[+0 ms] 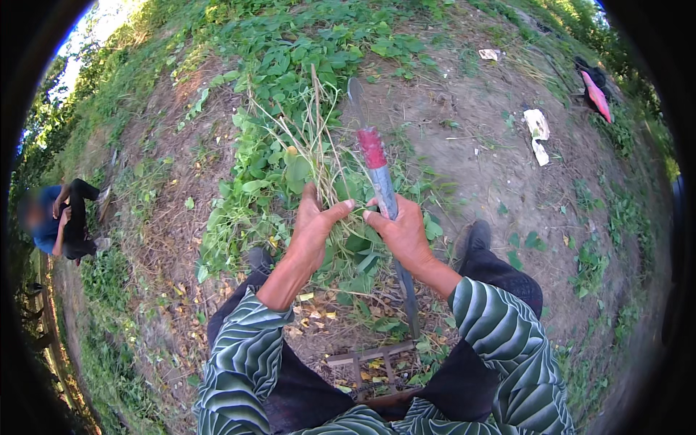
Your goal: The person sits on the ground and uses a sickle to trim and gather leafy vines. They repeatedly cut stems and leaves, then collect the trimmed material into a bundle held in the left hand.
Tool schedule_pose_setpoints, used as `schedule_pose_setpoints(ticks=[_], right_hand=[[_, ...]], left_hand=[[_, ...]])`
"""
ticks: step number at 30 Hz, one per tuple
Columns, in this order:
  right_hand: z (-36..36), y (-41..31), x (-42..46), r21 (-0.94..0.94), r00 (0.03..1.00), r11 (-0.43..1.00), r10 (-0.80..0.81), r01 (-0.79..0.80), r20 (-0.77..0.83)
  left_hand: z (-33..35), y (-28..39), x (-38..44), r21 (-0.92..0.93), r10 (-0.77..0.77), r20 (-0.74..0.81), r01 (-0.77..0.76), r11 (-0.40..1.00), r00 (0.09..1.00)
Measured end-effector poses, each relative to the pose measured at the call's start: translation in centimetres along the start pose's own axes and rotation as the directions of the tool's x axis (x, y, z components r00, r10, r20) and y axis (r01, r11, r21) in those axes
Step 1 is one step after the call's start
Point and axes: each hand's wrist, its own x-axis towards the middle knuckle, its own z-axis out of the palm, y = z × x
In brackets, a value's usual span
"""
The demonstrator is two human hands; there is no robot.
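Note:
My left hand (315, 223) is closed around a bundle of green stems and dry stalks (321, 147), which fans out upward with some leaves on it. Close to its right, my right hand (399, 228) grips a long tool by its grey, tape-like wrapped handle (382, 187), with a worn red band (371, 147) above. A thin metal blade (356, 100) stands out past the red band. A long bar extends below my right hand toward the ground. My thumbs nearly meet over thin green stems. Broad-leaved vines lie under and beyond both hands.
Green vines (250, 185) spread ahead and left over bare soil. Between my legs is a wooden slatted frame (372, 353). A person in a blue top (49, 217) sits at the far left. White scraps (537, 130) and a pink item (596, 95) lie to the right.

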Motion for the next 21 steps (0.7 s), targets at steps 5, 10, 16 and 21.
schedule_pose_setpoints(ticks=[5,10,16,21], right_hand=[[-0.6,-0.3,-0.1,0.031,1.0,0.999,-0.025,0.025,0.001],[-0.8,-0.8,-0.4,0.022,0.995,1.0,0.011,-0.013,0.102],[-0.8,-1.5,-1.1,0.097,0.968,0.986,0.11,-0.135,0.224],[-0.8,-2.0,-1.6,0.211,0.94,0.94,0.209,-0.269,0.27]], left_hand=[[0.4,0.3,-0.3,0.059,0.021,0.019,-0.022,0.998,1.0],[0.5,0.8,-0.2,0.19,0.147,-0.081,-0.13,0.973,0.986],[0.6,0.8,-0.1,0.258,0.251,-0.101,-0.219,0.941,0.963],[0.2,0.0,0.9,0.252,0.313,-0.227,-0.254,0.934,0.922]])
